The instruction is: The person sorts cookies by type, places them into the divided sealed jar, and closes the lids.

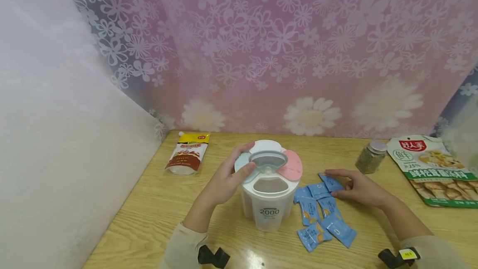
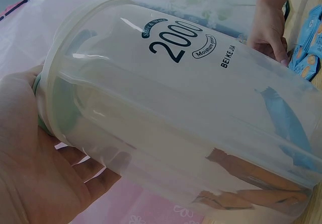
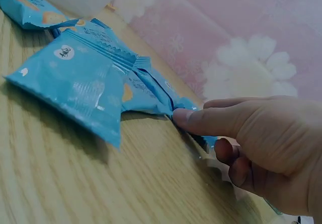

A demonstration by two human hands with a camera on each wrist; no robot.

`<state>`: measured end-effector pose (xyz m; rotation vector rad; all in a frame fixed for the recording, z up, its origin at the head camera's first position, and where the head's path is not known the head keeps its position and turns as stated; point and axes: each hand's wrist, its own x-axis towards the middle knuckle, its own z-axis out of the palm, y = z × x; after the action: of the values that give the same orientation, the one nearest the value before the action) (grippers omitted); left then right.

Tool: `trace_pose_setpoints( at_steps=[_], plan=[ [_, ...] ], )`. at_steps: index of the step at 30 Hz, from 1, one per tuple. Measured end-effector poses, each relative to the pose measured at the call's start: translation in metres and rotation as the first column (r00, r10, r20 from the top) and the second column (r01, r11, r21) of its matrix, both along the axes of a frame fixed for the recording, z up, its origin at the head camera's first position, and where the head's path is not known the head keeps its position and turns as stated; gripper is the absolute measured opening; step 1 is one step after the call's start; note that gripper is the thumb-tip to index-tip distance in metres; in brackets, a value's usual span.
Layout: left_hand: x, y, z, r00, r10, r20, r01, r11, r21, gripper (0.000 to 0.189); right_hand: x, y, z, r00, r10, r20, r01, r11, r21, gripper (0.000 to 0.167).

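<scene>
Left hand (image 1: 225, 179): grips the edge of the round white, translucent plastic container marked "2000" (image 1: 269, 215), standing on its left.
Right hand (image 1: 360, 188): pinches 1 small, shiny blue packet (image 1: 331, 182) between thumb and forefinger.
Other blue packets (image 1: 310, 211): lie between container and right hand, on pale wooden table (image 1: 157, 219).

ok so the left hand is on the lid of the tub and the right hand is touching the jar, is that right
Not quite: the right hand is touching one of the blue packets, not the jar, which stands apart from it, as the head view shows. The left hand is on the lid of the tub.
</scene>
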<state>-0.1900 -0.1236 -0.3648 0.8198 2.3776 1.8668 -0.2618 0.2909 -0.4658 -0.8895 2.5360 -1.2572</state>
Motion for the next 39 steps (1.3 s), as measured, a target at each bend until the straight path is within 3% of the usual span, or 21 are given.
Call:
trace_pose_setpoints(
  at_steps=[6,10,15,21,25,30,36,39],
  plan=[
    [-0.001,0.0,0.0,1.0,0.004,0.01,-0.004,1.0,-0.002,0.055,0.0,0.001,-0.001,0.996,-0.063,-0.07,0.065,0.997,0.033,0.045],
    [-0.001,-0.001,-0.001,1.0,-0.004,0.001,0.004,1.0,-0.001,0.055,0.001,0.002,-0.001,0.988,-0.143,-0.05,0.144,0.989,0.02,0.035],
    [-0.002,-0.001,-0.001,1.0,-0.003,-0.008,0.003,1.0,-0.002,0.056,-0.001,0.002,0.001,0.97,-0.242,0.007,0.242,0.97,-0.008,0.045],
    [-0.001,0.0,0.0,1.0,0.006,-0.013,-0.006,1.0,-0.001,0.055,0.005,-0.005,0.014,0.951,-0.303,-0.063,0.301,0.953,-0.029,0.043],
    [-0.001,0.0,0.0,1.0,0.001,-0.014,-0.002,1.0,-0.001,0.055,0.014,-0.009,0.028,0.936,-0.35,-0.035,0.35,0.937,-0.024,0.052],
    [-0.001,0.0,-0.001,1.0,0.004,-0.005,-0.004,1.0,-0.001,0.055,0.024,-0.012,0.044,0.931,-0.365,0.022,0.365,0.931,-0.017,0.068],
    [-0.001,0.0,0.0,1.0,0.006,-0.008,-0.006,1.0,-0.003,0.055,0.036,-0.019,0.059,0.935,-0.353,0.03,0.354,0.935,-0.027,0.068],
    [0.0,0.0,0.001,1.0,0.012,-0.01,-0.012,1.0,-0.006,0.055,0.043,-0.024,0.068,0.942,-0.337,-0.006,0.337,0.941,-0.032,0.063]
  ],
)
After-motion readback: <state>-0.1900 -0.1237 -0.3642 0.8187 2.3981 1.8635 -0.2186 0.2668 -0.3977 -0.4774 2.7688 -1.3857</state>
